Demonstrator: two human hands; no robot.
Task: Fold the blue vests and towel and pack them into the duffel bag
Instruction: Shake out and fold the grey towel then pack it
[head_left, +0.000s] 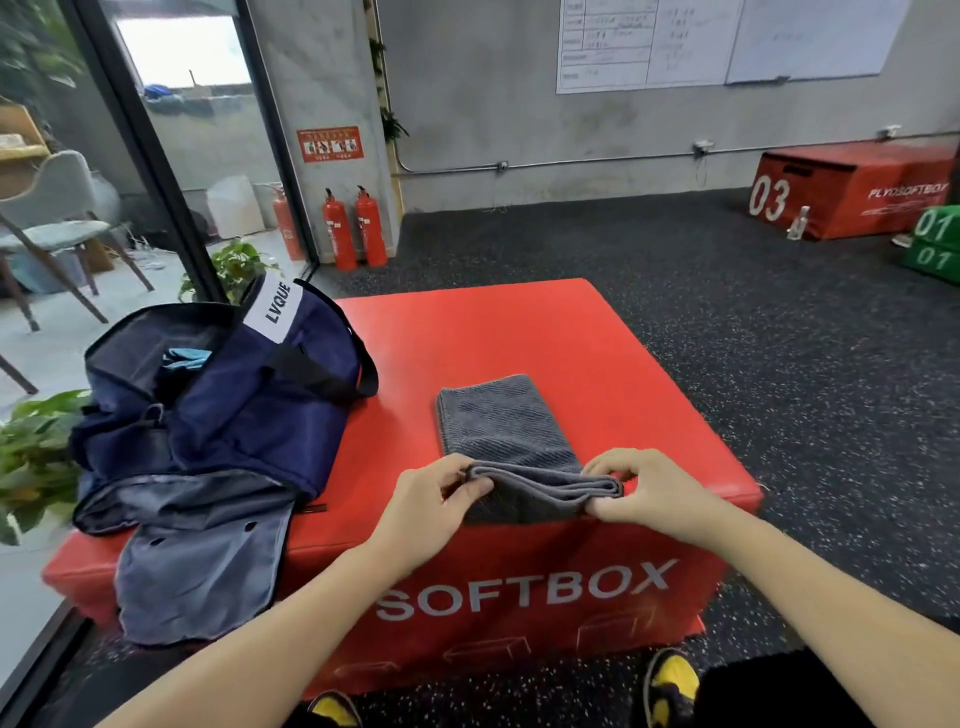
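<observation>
A gym: speckled black rubber floor, a red soft plyo box at centre, numbered plyo boxes at 2 o'clock, a workout whiteboard at 12, fire extinguishers at 11.

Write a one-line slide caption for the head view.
Both hands, left hand and right hand, pinch the near edge of a grey towel on a red box beside an open duffel bag.
</observation>
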